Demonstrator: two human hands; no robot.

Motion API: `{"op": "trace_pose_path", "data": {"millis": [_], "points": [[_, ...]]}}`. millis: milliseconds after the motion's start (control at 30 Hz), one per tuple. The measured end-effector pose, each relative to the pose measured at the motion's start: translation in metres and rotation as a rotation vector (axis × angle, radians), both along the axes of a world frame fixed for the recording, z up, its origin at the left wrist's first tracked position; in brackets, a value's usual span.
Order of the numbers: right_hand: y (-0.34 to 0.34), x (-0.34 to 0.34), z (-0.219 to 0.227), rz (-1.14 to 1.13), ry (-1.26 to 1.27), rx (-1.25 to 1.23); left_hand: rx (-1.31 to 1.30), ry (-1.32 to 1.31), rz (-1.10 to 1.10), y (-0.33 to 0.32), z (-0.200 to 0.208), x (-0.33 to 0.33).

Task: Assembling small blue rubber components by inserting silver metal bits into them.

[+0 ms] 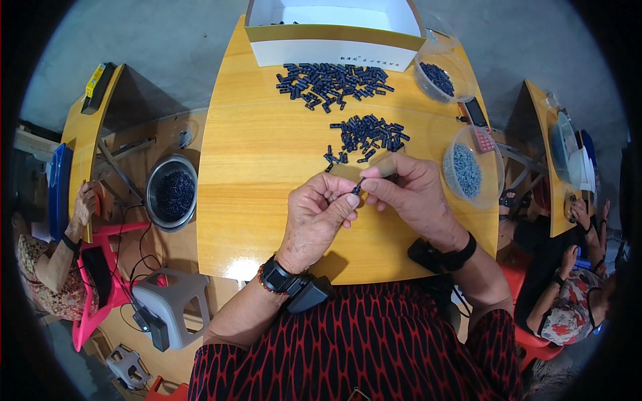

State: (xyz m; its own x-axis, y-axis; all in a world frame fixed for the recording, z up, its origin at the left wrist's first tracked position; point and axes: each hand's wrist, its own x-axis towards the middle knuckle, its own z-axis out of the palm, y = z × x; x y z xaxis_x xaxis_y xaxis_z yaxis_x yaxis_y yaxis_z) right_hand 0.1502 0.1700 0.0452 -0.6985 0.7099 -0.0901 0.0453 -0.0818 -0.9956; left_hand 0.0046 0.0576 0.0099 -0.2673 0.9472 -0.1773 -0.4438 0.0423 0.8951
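Observation:
Over the wooden table, my left hand and my right hand meet at the fingertips, both pinching one small black plastic piece. My right hand also seems to hold a pale stick-like thing under its fingers. Just beyond my hands lies a small pile of black pieces. A larger pile of the same pieces lies farther back, in front of a white cardboard box.
Two clear plastic bowls stand at the right: one with dark pieces, one with grey-blue bits. A metal bowl of black pieces sits on a lower surface at the left. A grey stool stands below. Other people sit at both sides.

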Motion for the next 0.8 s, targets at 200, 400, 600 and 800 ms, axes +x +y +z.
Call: {"op": "trace_pose_path", "data": {"millis": [200, 400, 600, 800], "points": [[0.0012, 0.0008, 0.0028, 0.009, -0.028, 0.076, 0.005, -0.010, 0.017, 0.0004, -0.0004, 0.0000], [0.0017, -0.0001, 0.0034, 0.005, -0.034, 0.099, 0.009, 0.028, 0.021, 0.0011, 0.0006, -0.0002], [0.0026, -0.0001, 0.0046, 0.022, -0.059, 0.140, 0.027, 0.047, 0.029, 0.0009, -0.0003, 0.0000], [0.0047, -0.0007, 0.0064, 0.046, -0.078, 0.211, 0.025, 0.045, 0.024, 0.0006, -0.0028, -0.0002]]}}
